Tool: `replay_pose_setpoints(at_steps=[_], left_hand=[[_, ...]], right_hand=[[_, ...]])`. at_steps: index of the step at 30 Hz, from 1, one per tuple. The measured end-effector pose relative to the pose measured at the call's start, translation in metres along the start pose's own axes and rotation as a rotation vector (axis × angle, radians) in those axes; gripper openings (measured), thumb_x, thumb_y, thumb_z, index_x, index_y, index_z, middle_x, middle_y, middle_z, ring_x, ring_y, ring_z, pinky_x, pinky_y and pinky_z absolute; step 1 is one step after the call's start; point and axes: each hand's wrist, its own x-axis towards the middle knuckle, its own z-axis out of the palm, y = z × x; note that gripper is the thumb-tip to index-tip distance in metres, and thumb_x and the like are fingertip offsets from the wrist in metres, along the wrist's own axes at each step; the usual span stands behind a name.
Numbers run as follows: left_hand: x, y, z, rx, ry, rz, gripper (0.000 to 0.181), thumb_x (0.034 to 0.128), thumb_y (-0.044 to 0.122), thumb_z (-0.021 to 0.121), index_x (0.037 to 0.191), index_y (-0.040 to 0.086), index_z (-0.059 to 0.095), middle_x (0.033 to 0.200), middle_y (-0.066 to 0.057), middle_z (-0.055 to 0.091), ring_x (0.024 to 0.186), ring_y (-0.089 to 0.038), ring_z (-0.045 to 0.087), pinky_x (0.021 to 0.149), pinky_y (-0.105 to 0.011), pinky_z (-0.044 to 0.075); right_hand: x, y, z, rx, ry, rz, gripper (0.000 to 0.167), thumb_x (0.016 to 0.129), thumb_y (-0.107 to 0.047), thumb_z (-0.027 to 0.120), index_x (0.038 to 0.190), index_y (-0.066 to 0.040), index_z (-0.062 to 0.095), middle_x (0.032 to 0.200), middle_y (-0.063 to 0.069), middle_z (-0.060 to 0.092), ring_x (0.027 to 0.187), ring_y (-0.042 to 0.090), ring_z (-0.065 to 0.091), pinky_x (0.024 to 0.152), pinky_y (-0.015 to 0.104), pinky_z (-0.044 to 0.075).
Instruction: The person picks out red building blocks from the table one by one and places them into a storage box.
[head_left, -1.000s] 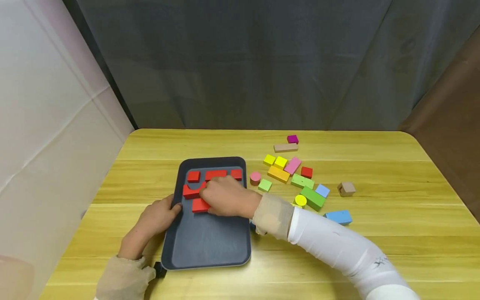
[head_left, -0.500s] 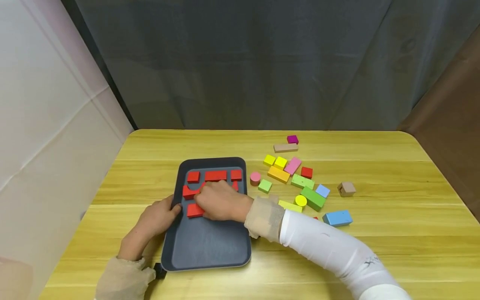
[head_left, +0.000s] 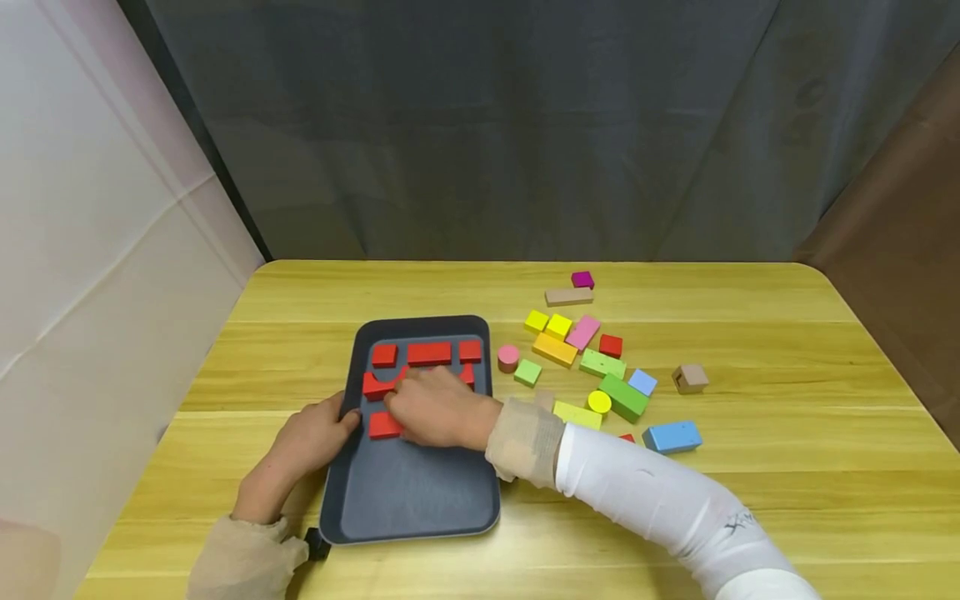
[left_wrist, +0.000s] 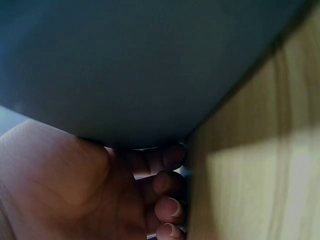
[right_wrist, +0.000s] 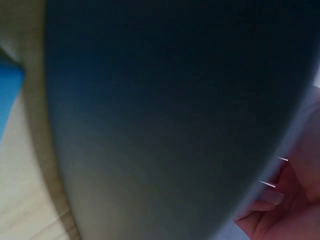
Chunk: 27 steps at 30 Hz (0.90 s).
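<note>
Red blocks [head_left: 429, 354] are lying in the far half of a dark tray [head_left: 416, 496], which is sitting left of centre on the wooden tabletop [head_left: 780, 400]. The left hand [head_left: 307, 435] is gripping the tray's left wall, its thumb lapping the rim and its fingers curling beneath. Just inside that wall, the lower red block [head_left: 384, 426] is lying, with a narrow strip of floor between. The right hand [head_left: 438, 408] is reaching in across the right rim, bending over this block's right end; whether it is pinching or only pushing cannot be told. Below, the tray floor is stretching open to the near rim. Farther right, a pink cylinder [head_left: 508, 358] is resting just beside the tray, and loose coloured blocks [head_left: 624, 399] are spreading towards a wooden cube [head_left: 690, 378]. Compared with a second ago, the right hand and lower red block are sitting further left and nearer the person.
</note>
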Motion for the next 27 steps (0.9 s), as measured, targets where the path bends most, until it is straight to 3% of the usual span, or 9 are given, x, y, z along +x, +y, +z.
replay_pose_setpoints(at_steps=[11, 16, 27], left_hand=[[-0.001, 0.002, -0.001, 0.002, 0.0, -0.001, 0.04, 0.0969, 0.019, 0.047, 0.125, -0.01, 0.051, 0.104, -0.028, 0.062, 0.088, -0.038, 0.062, 0.074, -0.053, 0.047], [0.0, 0.002, -0.001, -0.001, -0.007, -0.007, 0.043, 0.097, 0.02, 0.047, 0.128, -0.009, 0.049, 0.107, -0.028, 0.062, 0.09, -0.038, 0.062, 0.076, -0.053, 0.047], [-0.001, 0.001, -0.001, -0.001, -0.01, 0.0, 0.044, 0.0975, 0.02, 0.046, 0.129, -0.011, 0.048, 0.108, -0.029, 0.061, 0.09, -0.038, 0.062, 0.077, -0.054, 0.047]], right_hand=[[-0.004, 0.002, -0.002, 0.042, -0.041, 0.041, 0.031, 0.086, -0.049, 0.066, 0.095, -0.019, 0.068, 0.088, -0.005, 0.062, 0.084, 0.012, 0.057, 0.056, 0.027, 0.046], [-0.016, 0.008, -0.012, 0.051, -0.034, 0.082, 0.037, 0.089, -0.047, 0.063, 0.11, -0.017, 0.068, 0.098, -0.003, 0.064, 0.09, 0.013, 0.058, 0.064, 0.029, 0.048], [-0.049, 0.03, -0.027, 0.135, 0.01, 0.161, 0.044, 0.087, -0.044, 0.066, 0.119, -0.014, 0.066, 0.098, -0.002, 0.063, 0.083, 0.011, 0.054, 0.055, 0.025, 0.047]])
